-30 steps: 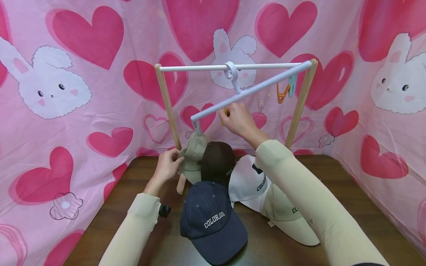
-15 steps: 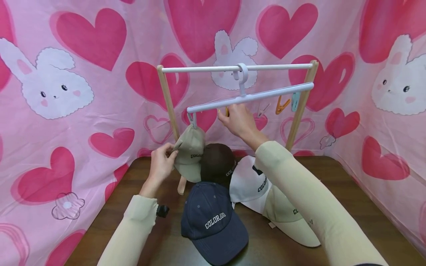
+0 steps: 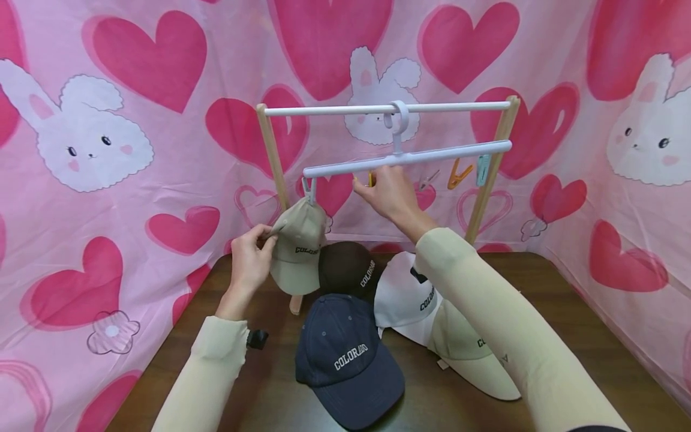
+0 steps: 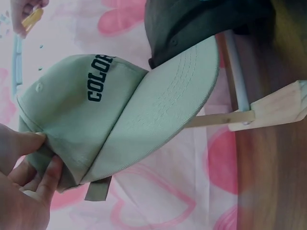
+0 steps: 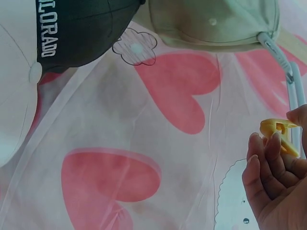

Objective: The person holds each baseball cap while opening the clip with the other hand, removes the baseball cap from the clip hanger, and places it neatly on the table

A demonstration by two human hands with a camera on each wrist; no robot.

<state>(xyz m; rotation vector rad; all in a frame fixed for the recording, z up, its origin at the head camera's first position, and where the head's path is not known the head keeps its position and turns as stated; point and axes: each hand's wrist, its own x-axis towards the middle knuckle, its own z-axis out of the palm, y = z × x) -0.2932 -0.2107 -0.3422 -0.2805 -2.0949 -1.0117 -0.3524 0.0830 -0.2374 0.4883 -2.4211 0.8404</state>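
Note:
My left hand (image 3: 248, 264) pinches the side of a beige baseball cap (image 3: 298, 231) between thumb and fingers, near its back strap, as the left wrist view shows. A pale clip (image 3: 310, 191) at the left end of the white hanger (image 3: 448, 153) grips the top of this cap, which hangs with its brim down. Under the hanger's middle, my right hand (image 3: 396, 195) pinches a yellow clothespin (image 5: 273, 127) between thumb and curled fingers. The hanger hooks over the white rod (image 3: 324, 110) and slants down to the left.
On the wooden table (image 3: 561, 336) lie a navy cap (image 3: 345, 354), a dark brown cap (image 3: 345, 270), a white cap (image 3: 402, 294) and another beige cap (image 3: 459, 336). An orange clip (image 3: 459, 175) and a light blue clip (image 3: 483, 170) hang at the hanger's right. Wooden posts (image 3: 488, 180) support the rod.
My left hand has moved left and up, drawing the beige cap away from the brown one. The hanger has levelled, its right end dropping, and its hook has slid right.

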